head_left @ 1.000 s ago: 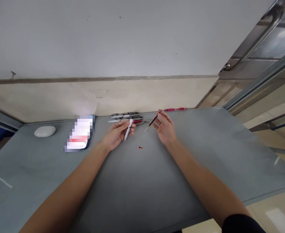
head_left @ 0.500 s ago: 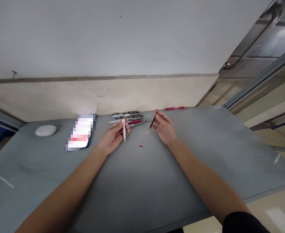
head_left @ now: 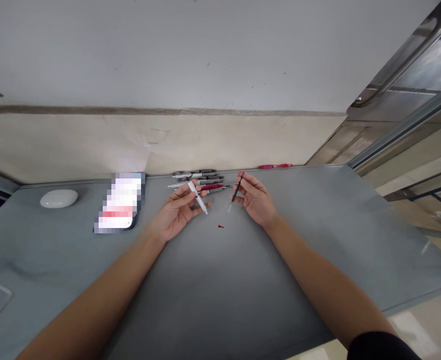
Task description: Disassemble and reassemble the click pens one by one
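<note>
My left hand [head_left: 177,212] holds a white pen barrel [head_left: 198,197], its tip pointing down and to the right. My right hand [head_left: 256,200] pinches a thin dark pen refill [head_left: 235,193] by its upper end, the pale tip angled down toward the table. Both hands hover over the grey table [head_left: 220,280], a short gap apart. A small red piece [head_left: 221,226] lies on the table just below and between them. Behind the hands a row of several pens [head_left: 199,180] lies by the wall.
A phone with a blurred screen [head_left: 118,204] lies left of my left hand. A white oval object [head_left: 58,198] sits at the far left. A pink pen [head_left: 275,166] lies along the table's back edge. A metal door handle [head_left: 400,65] is at upper right.
The white barrel in my left hand has turned from upright to slanting down-right. My right hand has kept the refill nearly still. The camera view shifted slightly.
</note>
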Motion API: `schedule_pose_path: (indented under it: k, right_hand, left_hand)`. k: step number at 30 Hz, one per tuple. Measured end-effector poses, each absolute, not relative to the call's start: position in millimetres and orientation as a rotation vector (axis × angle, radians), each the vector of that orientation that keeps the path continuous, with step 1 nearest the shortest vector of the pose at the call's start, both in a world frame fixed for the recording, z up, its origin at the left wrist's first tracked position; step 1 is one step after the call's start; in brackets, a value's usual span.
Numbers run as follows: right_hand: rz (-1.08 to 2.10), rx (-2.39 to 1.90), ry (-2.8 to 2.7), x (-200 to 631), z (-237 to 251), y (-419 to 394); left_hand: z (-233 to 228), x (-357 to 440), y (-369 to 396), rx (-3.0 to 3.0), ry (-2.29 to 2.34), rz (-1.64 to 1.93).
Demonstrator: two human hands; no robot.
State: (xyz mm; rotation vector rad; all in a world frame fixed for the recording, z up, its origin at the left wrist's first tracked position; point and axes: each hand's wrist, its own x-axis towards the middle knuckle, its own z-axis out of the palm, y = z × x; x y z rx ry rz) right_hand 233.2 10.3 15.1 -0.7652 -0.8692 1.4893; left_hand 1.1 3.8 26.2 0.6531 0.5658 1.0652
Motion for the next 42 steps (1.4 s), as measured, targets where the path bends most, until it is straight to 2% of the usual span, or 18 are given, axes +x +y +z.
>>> schedule_pose_path:
  k: [16,42]
  right_hand:
    - [1.473,-0.836,-0.889,230.9,16.9,9.0]
    - [1.452,-0.863,-0.989,227.2,17.5,5.5]
  left_hand:
    - [27.4,3.3,2.9,0.572,0.614,1.103]
    - [21.6,5.8,0.6,0.765,0.68,1.01]
